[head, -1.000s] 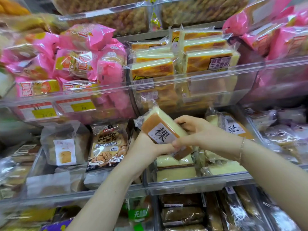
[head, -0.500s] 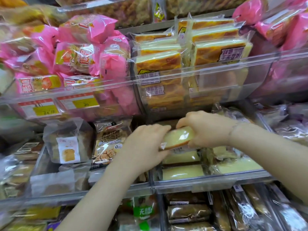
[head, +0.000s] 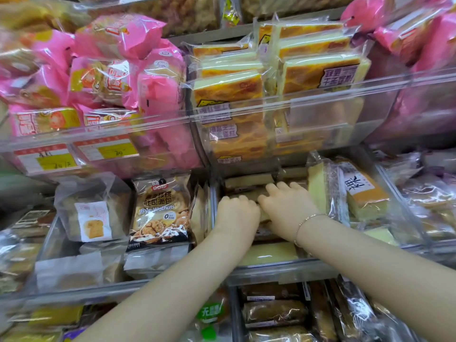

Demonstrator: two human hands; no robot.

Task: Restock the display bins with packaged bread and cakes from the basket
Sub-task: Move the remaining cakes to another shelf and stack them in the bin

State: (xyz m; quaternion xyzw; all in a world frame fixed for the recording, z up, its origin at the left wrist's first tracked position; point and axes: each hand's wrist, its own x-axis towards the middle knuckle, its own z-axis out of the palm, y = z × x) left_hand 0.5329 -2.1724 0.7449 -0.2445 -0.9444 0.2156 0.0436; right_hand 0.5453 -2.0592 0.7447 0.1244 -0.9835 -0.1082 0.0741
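Both hands reach deep into the middle clear bin on the second shelf. Between them lies a wrapped pale sponge cake pack, mostly hidden under the fingers. My left hand curls over its left end, knuckles up. From the right, my right hand, with a thin bracelet on the wrist, grips the pack, its fingers lying over the top. More cake packs lie stacked in the bin's front. An upright cake pack with a white label leans at the bin's right. The basket is out of view.
Left of the bin stand a Rye Walnuts bread bag and a clear-wrapped loaf. The upper shelf bin overhangs closely, full of orange layered cakes, with pink bread bags beside it. Dark wrapped cakes fill the shelf below.
The cake pack went from held up in front of the shelf, label facing me, down and back into the middle bin. Both hands moved in with it, under the upper shelf.
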